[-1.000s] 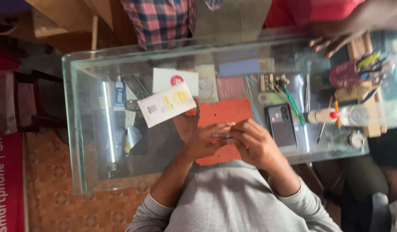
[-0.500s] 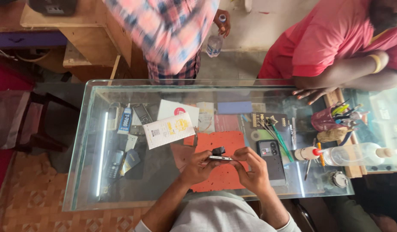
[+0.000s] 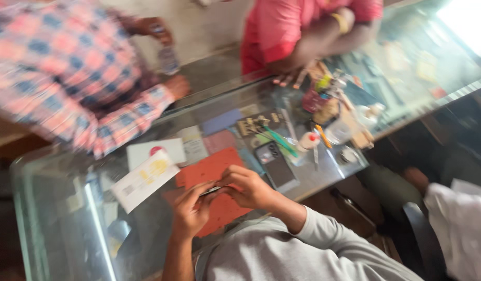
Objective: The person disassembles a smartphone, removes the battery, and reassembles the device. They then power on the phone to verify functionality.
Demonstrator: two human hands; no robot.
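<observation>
— What's in hand?
— Both hands pinch a small thin dark flat part over the red rectangular mat near the glass tabletop's near edge: left hand and right hand closed on its ends.
— Next move?
— Probably steady fingertip control; blur hides details.

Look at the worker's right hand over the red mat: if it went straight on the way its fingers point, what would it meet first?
The right hand points left toward the left hand, and both pinch a small dark object between them. It would meet that object and the left fingers at once. Blur hides the exact contact.
</observation>
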